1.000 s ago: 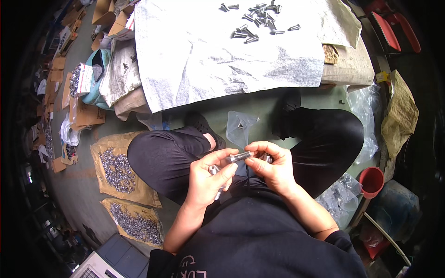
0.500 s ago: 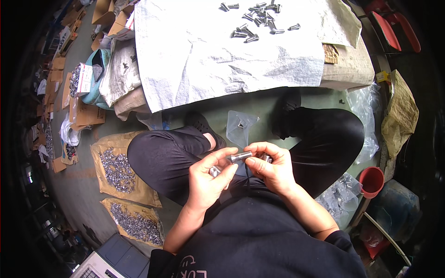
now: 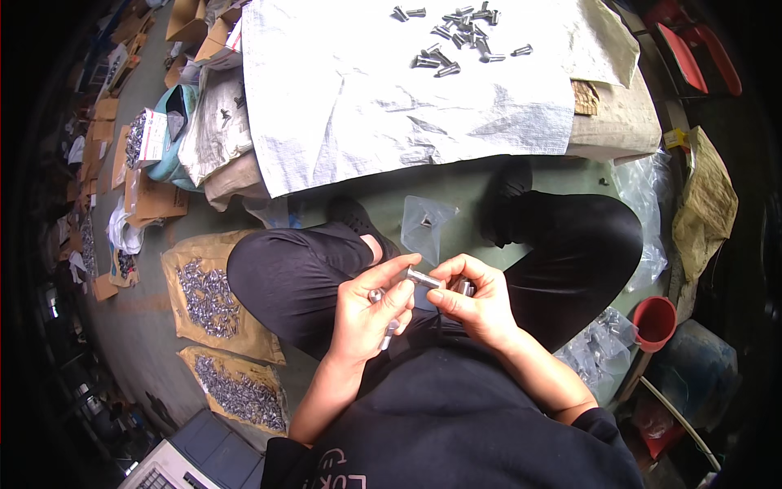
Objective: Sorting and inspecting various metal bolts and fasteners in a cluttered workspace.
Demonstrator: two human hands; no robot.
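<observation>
My right hand (image 3: 481, 303) pinches a shiny metal bolt (image 3: 424, 279) by one end between thumb and fingers, above my lap. A second metal piece (image 3: 465, 287), probably another bolt, is tucked among the same hand's fingers. My left hand (image 3: 362, 314) is curled close by, its thumb and forefinger around the head end of the pinched bolt; whether they touch it I cannot tell. More bolts stick out of the left hand, one (image 3: 375, 296) by the knuckles and one (image 3: 389, 332) low in the palm. Several loose bolts (image 3: 460, 33) lie on the white woven sheet (image 3: 342, 106) ahead.
Two brown sacks (image 3: 261, 338) heaped with small metal parts lie left of my knee. A clear plastic bag (image 3: 425, 228) rests on the floor between my feet. To the right are bagged parts (image 3: 599, 342) and a red bucket (image 3: 654, 322). Cardboard boxes (image 3: 155, 200) stand far left.
The pinched bolt has turned, its right end now tipping lower. My left thumb and fingers have shifted, and a bolt low in the left palm has come into sight.
</observation>
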